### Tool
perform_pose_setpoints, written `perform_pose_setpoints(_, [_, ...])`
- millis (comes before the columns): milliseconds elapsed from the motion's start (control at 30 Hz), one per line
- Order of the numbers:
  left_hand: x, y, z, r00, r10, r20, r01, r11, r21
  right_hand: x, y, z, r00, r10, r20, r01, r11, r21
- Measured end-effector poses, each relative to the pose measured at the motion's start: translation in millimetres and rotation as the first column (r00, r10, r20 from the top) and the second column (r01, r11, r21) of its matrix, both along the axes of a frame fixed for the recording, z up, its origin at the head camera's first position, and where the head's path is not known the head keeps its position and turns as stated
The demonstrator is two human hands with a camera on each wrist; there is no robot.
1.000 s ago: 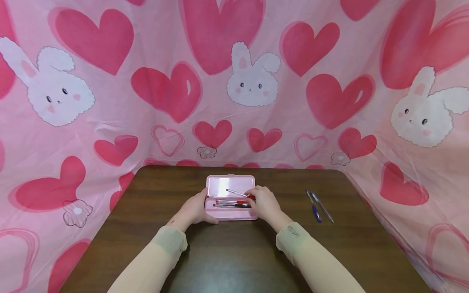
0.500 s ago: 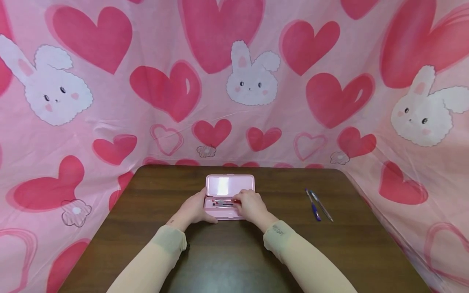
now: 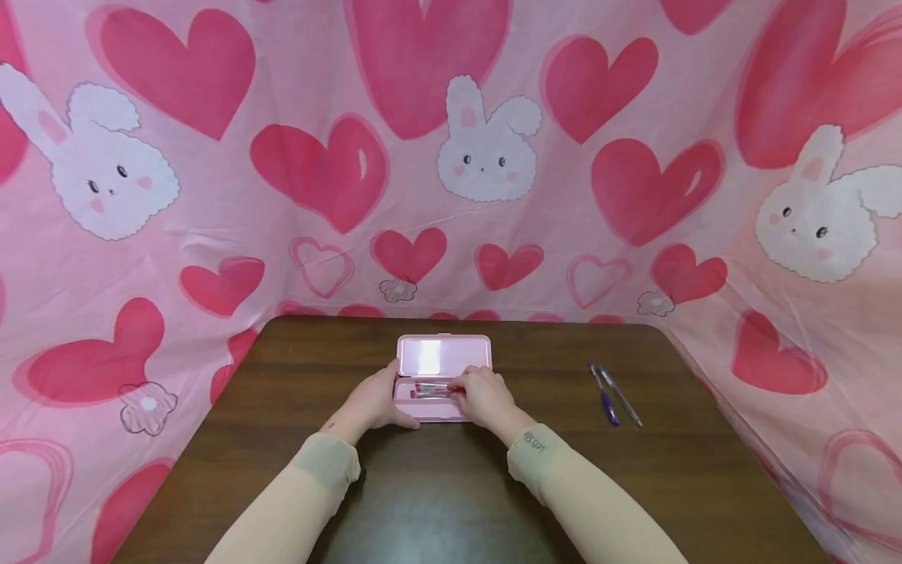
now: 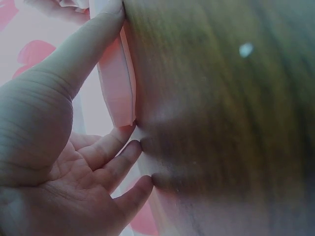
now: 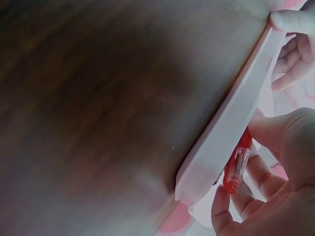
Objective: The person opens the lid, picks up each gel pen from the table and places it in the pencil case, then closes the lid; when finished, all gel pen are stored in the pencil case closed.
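Note:
A pink pencil case [image 3: 431, 410] lies with its lid up near the table's far edge, and several pens [image 3: 430, 391] are in its rear compartment. My left hand [image 3: 372, 398] holds the case's left end. In the left wrist view, the thumb lies along the front wall of the case [image 4: 117, 81] and fingertips touch the table and the case's corner. Over the right half, my right hand [image 3: 485, 399] pinches a red pen [image 5: 237, 164] low in the case. Its capped end shows in the right wrist view; the rest is hidden by the hand and the case wall.
To the right on the brown wooden table [image 3: 451, 486] lie a blue-capped pen [image 3: 606, 401] and a clear-barrelled pen [image 3: 622, 398], side by side. A pink cloth with hearts and rabbits [image 3: 486, 160] hangs around the table's back and sides.
My right hand has moved left and down, lowering the red pen from above the case in among the other pens. The left hand keeps its place on the case.

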State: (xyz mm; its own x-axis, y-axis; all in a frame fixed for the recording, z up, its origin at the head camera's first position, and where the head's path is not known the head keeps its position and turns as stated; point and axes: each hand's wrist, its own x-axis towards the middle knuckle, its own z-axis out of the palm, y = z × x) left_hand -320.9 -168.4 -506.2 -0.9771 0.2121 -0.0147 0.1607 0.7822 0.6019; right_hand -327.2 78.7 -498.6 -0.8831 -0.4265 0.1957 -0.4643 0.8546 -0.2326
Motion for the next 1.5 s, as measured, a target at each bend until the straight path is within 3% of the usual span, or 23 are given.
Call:
perform_pose_setpoints(300, [0.1,0,-0.7,1.0,0.01,-0.001,-0.01,1.0,-0.018,0.2,15,0.3,0.997,-0.061,0.036,0.064,0.995,-0.075])
perform_pose_setpoints(633, [-1.2,1,-4.0,1.0,0.014,0.01,-0.014,1.0,0.008,-5.6,69,5.4,0.985,-0.159,-0.061,0.139,0.958,-0.251])
perform_pose_setpoints(867, [-0.9,0,-2.7,1.0,0.013,0.011,-0.014,1.0,0.018,-10.1,109,4.9,0.974,-0.219,-0.059,0.197,0.944,-0.263])
perform_pose_setpoints(1167, [-0.1,1,-2.5,1.0,0.005,0.011,-0.006,1.0,0.015,-3.0,154,3.5,0.954,-0.296,-0.055,0.276,0.932,-0.234])
perform_pose_setpoints(1500, [0.2,0,-1.1,1.0,0.016,0.023,-0.016,1.0,0.015,-2.2,203,4.9,0.917,-0.387,-0.1,0.351,0.899,-0.263])
